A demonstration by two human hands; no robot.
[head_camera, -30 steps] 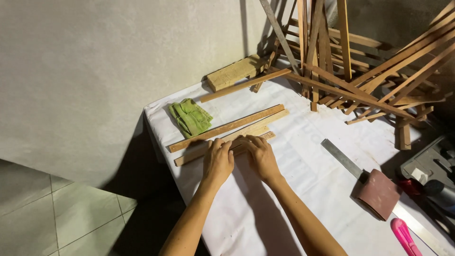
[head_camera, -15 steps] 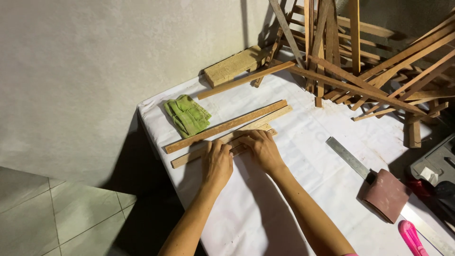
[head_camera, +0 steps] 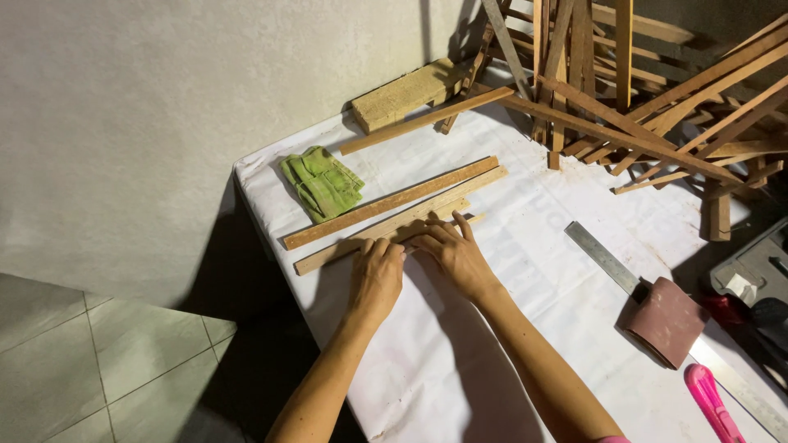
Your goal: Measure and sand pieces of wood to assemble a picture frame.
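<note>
Two long thin wooden strips lie side by side on a white-covered table (head_camera: 525, 271). The farther strip (head_camera: 390, 203) is darker. The nearer, paler strip (head_camera: 402, 220) runs from lower left to upper right. My left hand (head_camera: 376, 277) rests palm down with its fingertips on the nearer strip. My right hand (head_camera: 450, 250) lies beside it, fingers spread flat over the same strip and a shorter piece next to it. Both hands press down; neither lifts anything.
A folded green cloth (head_camera: 322, 181) lies left of the strips. A thick pale wood block (head_camera: 406, 94) and a tangled pile of wooden slats (head_camera: 648, 98) fill the back. A metal ruler (head_camera: 603, 256), a brown sanding block (head_camera: 666, 320), a pink tool (head_camera: 712, 402) and a grey case (head_camera: 755, 271) sit at right.
The view has shifted slightly. Both hands stay on the nearer strip, with the fingers only adjusting a little.
</note>
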